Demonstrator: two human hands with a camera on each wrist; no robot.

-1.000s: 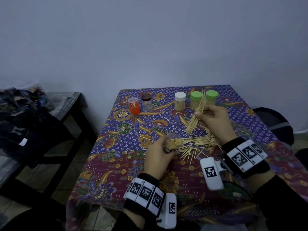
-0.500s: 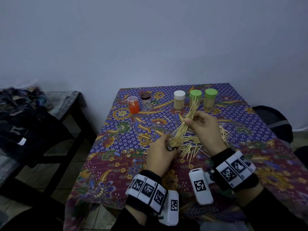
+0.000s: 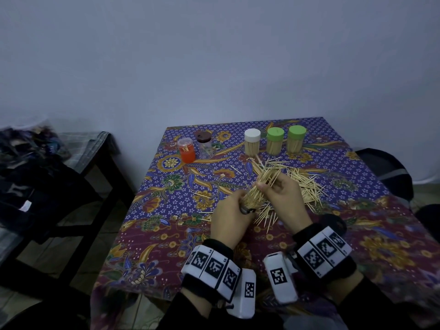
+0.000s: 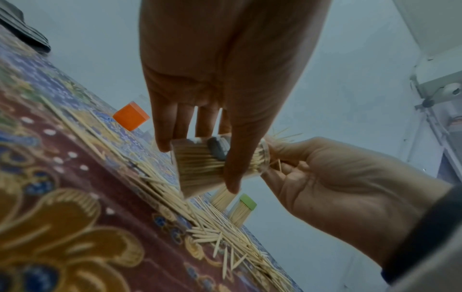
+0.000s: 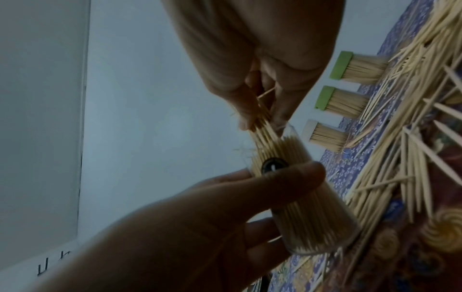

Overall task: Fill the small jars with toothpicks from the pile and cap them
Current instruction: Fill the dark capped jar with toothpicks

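Note:
My left hand (image 3: 238, 207) grips a small clear jar (image 3: 252, 201), tilted and packed with toothpicks, above the patterned tablecloth (image 3: 166, 234). My right hand (image 3: 266, 186) pinches a bundle of toothpicks (image 3: 267, 175) whose lower ends sit in the jar's mouth. In the right wrist view the bundle (image 5: 262, 122) enters the jar (image 5: 307, 197) just below my fingertips. The loose pile (image 3: 307, 184) lies right of my hands. At the back stand a white-capped jar (image 3: 252, 145) and two green-capped jars (image 3: 275, 144) (image 3: 296, 141), all full.
An orange jar (image 3: 187, 150) and a dark-lidded jar (image 3: 204, 145) stand at the back left of the table. A low bench with dark clothes (image 3: 28, 175) is to the left. A dark chair (image 3: 385, 172) is at the right edge.
My right hand brought the bundle from near the green-capped jars down to the jar in my left hand. The bundle now sits deeper in the mouth.

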